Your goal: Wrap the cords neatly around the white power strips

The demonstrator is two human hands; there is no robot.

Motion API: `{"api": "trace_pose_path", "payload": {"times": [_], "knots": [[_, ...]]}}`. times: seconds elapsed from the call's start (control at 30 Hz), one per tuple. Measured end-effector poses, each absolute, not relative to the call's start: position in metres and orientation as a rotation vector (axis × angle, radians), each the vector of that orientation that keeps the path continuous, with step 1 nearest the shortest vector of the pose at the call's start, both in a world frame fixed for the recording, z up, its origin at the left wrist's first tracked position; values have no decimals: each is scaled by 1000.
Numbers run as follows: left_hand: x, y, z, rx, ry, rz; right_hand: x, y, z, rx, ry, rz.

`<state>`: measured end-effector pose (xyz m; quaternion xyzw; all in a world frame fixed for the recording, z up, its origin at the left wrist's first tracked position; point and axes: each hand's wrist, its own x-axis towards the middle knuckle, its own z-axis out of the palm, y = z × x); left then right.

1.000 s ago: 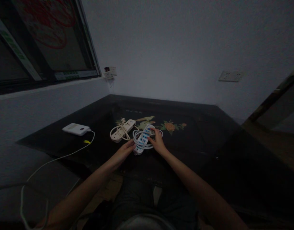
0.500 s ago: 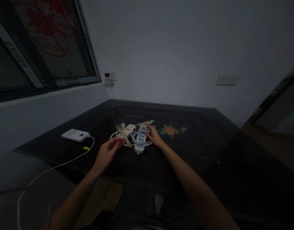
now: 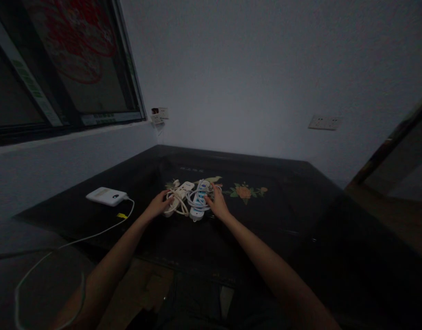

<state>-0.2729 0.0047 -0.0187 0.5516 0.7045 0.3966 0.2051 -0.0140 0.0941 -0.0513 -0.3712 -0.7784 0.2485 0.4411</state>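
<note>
Two power strips lie side by side on the dark table, each with its cord looped over it. My left hand (image 3: 159,204) is at the left side of the cream power strip (image 3: 186,186), its fingers curled against the strip and its coiled cord (image 3: 182,211). My right hand (image 3: 218,204) holds the right side of the white power strip with blue sockets (image 3: 196,213), thumb nearer me and fingers toward the far end. Pale cord loops (image 3: 193,201) cross this strip's middle. The cream strip's plug (image 3: 176,183) rests near its far end.
A white box-like device (image 3: 106,196) with a cable (image 3: 108,230) lies at the left, a yellow tag (image 3: 122,216) beside the cable. The dark table (image 3: 266,233) bears a printed flower (image 3: 243,191). Wall sockets (image 3: 325,122) and a window (image 3: 94,68) are beyond.
My left hand has moved forward to the cream strip's left side, and its fingers have closed in. The blue-socketed strip has shifted slightly left with my right hand, nearer the cream one.
</note>
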Motion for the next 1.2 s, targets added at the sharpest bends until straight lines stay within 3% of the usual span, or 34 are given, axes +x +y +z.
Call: {"api": "trace_pose_path", "payload": {"times": [0.37,0.5,0.6,0.77,0.93,1.2], "knots": [[-268,-1,-21,1484,1972,1230,-17,87,-48,-845,-1905,748],[-255,-10,7,1668,2207,1500,-1,83,-43,-881,-1823,756],[-205,-15,37,1721,1961,1774,14,73,-32,-917,-1593,897],[-70,8,34,1428,1110,1398,39,48,-10,-856,-1186,1319],[5,37,-17,1290,1096,1316,70,37,-14,-975,-960,1402],[7,41,-44,1424,1123,1201,87,36,-28,-978,-1211,1162]]}}
